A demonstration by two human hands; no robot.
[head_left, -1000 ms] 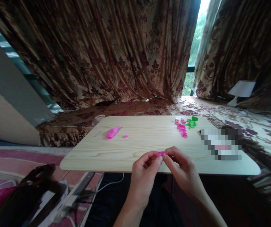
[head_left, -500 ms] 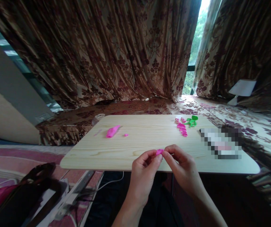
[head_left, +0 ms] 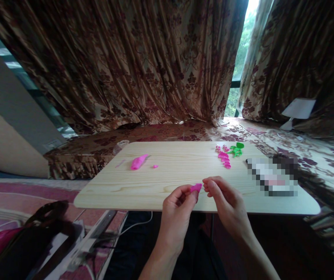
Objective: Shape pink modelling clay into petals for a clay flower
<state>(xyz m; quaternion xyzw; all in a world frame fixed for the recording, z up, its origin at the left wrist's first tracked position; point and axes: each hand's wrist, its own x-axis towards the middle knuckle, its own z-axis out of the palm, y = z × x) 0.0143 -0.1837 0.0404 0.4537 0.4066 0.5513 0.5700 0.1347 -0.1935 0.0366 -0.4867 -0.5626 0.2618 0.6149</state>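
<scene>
Left fingers pinch a pink piece beside loosely curled right fingers.

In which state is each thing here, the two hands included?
Left hand: pinching a thin pink piece
Right hand: fingers bent, beside that piece
Large pink lump: lying on the table
Flat pink pieces: lying in a row
Green pieces: lying on the table
Curtains: parted, window showing between
Lamp: standing, lit or not unclear
</scene>
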